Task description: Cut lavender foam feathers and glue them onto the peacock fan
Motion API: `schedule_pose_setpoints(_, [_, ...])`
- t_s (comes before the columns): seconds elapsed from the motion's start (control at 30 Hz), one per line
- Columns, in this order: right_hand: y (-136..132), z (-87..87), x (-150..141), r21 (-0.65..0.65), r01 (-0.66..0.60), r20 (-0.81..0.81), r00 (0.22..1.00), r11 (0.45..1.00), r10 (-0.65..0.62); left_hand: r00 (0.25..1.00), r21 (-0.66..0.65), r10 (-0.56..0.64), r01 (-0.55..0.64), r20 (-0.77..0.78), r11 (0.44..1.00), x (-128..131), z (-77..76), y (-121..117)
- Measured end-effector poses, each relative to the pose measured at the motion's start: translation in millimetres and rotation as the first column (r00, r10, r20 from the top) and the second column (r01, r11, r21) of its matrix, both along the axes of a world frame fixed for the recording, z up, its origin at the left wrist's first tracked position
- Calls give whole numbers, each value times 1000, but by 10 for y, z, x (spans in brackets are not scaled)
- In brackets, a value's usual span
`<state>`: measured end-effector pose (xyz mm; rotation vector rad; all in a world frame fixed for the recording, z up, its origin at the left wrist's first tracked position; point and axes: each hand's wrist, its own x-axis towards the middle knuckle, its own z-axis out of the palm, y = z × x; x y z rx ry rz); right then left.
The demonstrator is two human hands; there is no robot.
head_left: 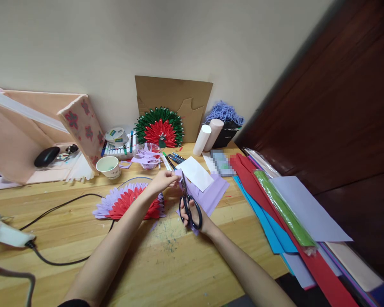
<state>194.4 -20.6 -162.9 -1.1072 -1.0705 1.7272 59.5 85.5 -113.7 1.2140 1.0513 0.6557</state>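
Observation:
My right hand (196,215) has its fingers through the black handles of a pair of scissors (186,197), whose blades point away from me. Pinched in my left hand (161,182) is a small piece of lilac paper (178,173), right at the scissor tips. Whether the blades bite into it is too small to tell. Beneath the scissors lies a larger lilac sheet (216,192), partly covered by a white sheet (196,172). A lilac and red petal fan (124,202) rests on the table, partly hidden behind my left forearm.
A green and red petal fan (160,128) leans on cardboard (176,91) at the wall. Markers, a paper cup (109,167) and a bowl of lilac scraps (147,155) stand left of centre. Coloured paper and a green roll (284,209) lie right. A cable (60,262) crosses the left side.

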Motion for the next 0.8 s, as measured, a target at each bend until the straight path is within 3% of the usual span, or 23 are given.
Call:
schedule_pose_setpoints(0.23, [87, -79, -6, -81, 15, -102, 995, 997, -23, 1000, -10, 27, -27, 15, 1000, -2, -13, 21])
schedule_pose_setpoints(0.8, [7, 27, -10, 12, 59, 38, 998, 998, -59, 998, 39, -64, 65, -26, 997, 6, -7, 4])
